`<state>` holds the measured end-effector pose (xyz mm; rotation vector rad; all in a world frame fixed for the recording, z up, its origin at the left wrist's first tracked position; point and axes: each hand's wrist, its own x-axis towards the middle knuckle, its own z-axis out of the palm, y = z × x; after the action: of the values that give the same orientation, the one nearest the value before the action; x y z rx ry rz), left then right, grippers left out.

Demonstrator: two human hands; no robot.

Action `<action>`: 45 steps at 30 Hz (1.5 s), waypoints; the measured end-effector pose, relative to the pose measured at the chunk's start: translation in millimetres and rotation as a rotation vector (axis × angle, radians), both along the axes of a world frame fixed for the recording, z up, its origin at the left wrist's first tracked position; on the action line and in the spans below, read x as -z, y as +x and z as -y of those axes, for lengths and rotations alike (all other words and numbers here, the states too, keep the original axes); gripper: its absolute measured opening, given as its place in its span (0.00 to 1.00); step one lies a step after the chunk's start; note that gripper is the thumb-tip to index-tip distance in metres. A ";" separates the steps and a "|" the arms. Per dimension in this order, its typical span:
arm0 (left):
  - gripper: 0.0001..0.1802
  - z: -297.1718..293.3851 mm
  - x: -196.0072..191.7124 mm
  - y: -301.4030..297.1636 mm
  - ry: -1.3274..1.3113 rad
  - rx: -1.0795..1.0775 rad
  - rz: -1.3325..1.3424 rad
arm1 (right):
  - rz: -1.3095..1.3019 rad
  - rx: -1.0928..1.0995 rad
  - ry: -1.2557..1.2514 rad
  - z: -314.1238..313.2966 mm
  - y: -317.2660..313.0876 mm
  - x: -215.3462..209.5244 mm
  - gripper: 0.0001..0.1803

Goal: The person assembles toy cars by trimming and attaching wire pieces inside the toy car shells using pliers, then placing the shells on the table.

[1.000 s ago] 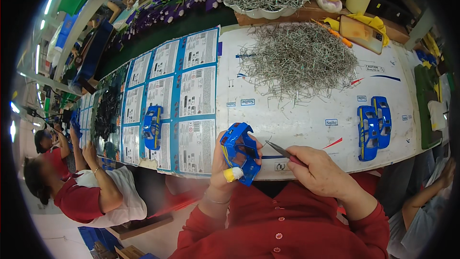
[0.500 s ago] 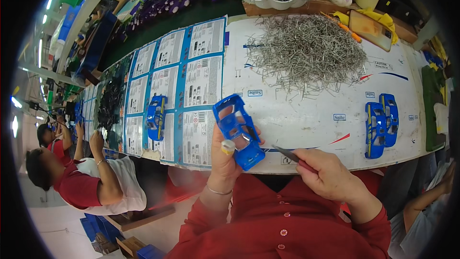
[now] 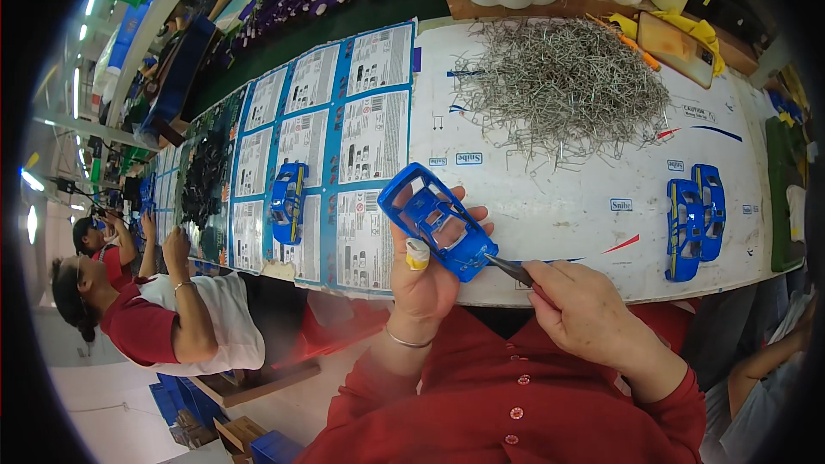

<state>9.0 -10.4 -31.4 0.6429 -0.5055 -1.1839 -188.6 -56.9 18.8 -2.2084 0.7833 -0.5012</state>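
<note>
Left grip [image 3: 425,279] clenched the blue shell [image 3: 436,222] above the surface [image 3: 550,198] edge; right grip [image 3: 584,314] pinched a tool [image 3: 509,268]. One slip might have scratched the paint.

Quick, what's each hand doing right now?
Left hand: closed around a blue toy car body.
Right hand: closed on a thin dark tool touching the car body.
</note>
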 end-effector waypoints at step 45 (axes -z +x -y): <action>0.39 -4.6 -5.7 -3.1 -0.069 -0.017 -0.135 | -0.055 -0.018 -0.140 -1.9 6.8 -0.3 0.13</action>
<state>5.9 -5.8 -25.7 0.5031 -0.4240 -1.1801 -181.8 -55.0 19.2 -2.3650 0.7767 -0.5013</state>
